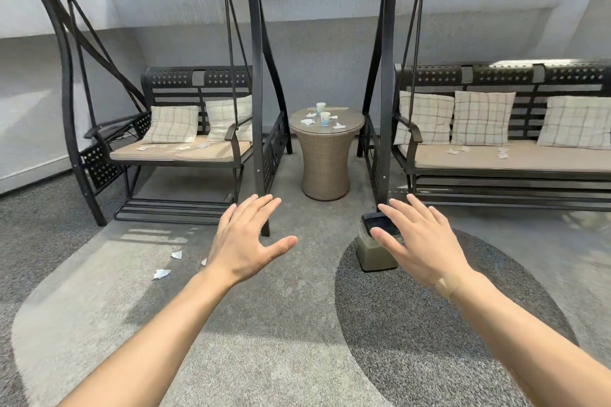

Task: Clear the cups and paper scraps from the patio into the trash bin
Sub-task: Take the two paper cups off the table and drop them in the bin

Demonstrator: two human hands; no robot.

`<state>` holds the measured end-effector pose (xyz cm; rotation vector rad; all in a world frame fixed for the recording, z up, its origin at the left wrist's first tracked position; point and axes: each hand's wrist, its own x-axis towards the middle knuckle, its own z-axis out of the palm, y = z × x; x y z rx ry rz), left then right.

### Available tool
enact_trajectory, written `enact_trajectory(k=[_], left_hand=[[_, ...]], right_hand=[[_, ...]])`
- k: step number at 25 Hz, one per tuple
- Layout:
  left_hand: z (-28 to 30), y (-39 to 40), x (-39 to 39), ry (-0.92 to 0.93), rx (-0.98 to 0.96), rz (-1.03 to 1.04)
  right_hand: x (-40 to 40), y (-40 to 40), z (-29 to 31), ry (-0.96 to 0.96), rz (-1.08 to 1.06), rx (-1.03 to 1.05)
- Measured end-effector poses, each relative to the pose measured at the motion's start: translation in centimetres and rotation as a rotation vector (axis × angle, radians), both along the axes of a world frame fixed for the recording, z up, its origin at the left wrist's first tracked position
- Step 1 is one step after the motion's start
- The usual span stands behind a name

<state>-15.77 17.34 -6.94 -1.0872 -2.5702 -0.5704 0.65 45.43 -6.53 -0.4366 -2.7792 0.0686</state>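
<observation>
An outdoor patio seating area: two black metal canopy swing benches (185, 129) (506, 142) with beige seat pads and checked cream cushions (173, 124) flank a round woven wicker side table (325, 162) with a glass top. Grey plastered walls (320, 53) enclose the space, and speckled grey-and-pale pebble paving (281, 324) in curved patterns covers the ground.

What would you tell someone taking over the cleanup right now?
Hands: left hand and right hand are both open, holding nothing.
Things: two cups and paper scraps on the wicker table; scraps on the left swing seat, the right swing seat, and the floor. Trash bin stands on the floor by the right hand.
Done: nothing visibly cleared.
Left: everything goes into the bin.
</observation>
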Motion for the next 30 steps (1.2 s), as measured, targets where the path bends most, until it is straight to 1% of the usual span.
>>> enact_trajectory(k=[4,10,18,22,26,30], left_hand=[[0.1,5.8,-4.9,-0.014,0.002,0.006],[-0.6,10.5,-13.9,-0.025,0.039,0.028],[-1.1,16.2,-32.9,-0.014,0.099,-0.006],[-0.4,19.6,-43.3,-0.021,0.126,-0.043],[0.0,23.9,-52.0,-0.028,0.111,-0.057],[-0.7,29.4,-60.0,-0.039,0.092,-0.060]], right_hand=[[-5.5,5.8,0.4,0.003,0.015,0.001],[-15.6,11.1,0.4,0.035,0.030,0.035],[-34.7,15.9,0.3,0.055,0.031,0.036],[-44.0,18.5,0.8,0.059,-0.017,0.012],[-51.4,22.1,0.9,0.054,-0.046,-0.017],[-58.4,27.5,-0.5,0.059,-0.068,-0.052]])
